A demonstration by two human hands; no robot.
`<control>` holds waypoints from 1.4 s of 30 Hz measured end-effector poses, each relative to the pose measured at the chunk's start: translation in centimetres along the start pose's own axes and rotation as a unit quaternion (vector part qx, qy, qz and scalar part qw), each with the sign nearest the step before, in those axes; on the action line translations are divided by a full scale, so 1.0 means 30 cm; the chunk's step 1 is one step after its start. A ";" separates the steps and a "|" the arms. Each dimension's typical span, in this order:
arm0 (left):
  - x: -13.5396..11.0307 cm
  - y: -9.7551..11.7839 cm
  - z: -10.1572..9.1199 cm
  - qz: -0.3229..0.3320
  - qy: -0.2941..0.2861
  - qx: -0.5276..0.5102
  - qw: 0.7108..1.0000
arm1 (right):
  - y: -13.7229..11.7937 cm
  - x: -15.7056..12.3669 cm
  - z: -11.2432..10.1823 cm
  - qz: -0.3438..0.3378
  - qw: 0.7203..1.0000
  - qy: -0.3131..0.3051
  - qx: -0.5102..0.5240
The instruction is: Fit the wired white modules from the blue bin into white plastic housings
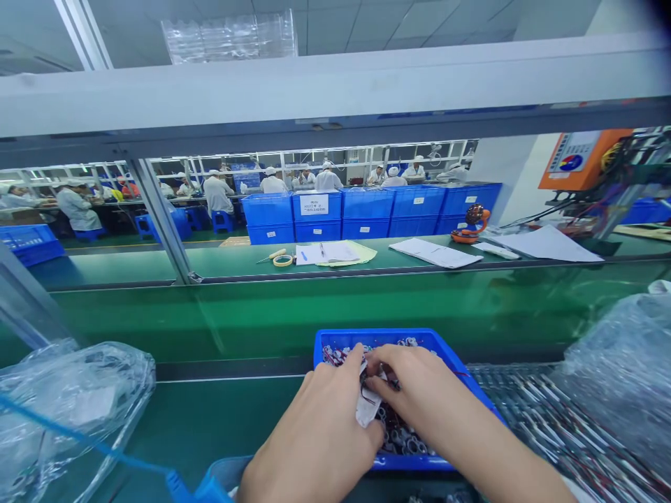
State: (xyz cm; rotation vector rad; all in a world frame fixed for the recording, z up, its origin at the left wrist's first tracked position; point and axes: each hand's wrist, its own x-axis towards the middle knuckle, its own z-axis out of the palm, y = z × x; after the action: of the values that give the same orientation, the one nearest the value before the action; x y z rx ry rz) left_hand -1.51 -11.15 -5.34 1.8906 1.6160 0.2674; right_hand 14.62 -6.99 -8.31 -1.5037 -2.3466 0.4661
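A blue plastic tray (377, 337) full of small wired parts sits on the green bench in front of me. Both hands are over it. My left hand (319, 433) is closed around a small white piece (367, 412), with dark wires showing above it. My right hand (419, 391) has its fingers pinched together on the same white piece and its wires, right against the left hand's fingertips. The tray's near half is hidden under my hands.
Crumpled clear plastic bags lie at the left (68, 398) and right (623, 370). Clear trays of parts (529, 412) lie right of the blue tray. Papers (328, 253), a tape roll (283, 260) and blue crates (367, 209) are beyond; several people in white work farther back.
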 end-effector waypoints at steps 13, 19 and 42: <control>0.018 -0.032 -0.014 0.006 0.044 -0.069 0.997 | 0.070 -0.049 -0.105 -0.004 0.981 -0.049 0.188; 0.019 -0.003 -0.011 0.009 0.048 -0.093 0.994 | 0.059 -0.047 -0.019 0.112 0.914 -0.047 0.388; -0.026 0.063 -0.059 0.050 -0.094 -0.058 0.993 | 0.164 0.038 -0.143 0.208 0.919 -0.022 0.333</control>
State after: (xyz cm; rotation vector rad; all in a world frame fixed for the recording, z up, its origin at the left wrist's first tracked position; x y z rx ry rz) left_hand -1.09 -11.39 -2.70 1.8510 1.3552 0.2133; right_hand 19.99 -3.57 -6.48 -1.6140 -1.6014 1.2597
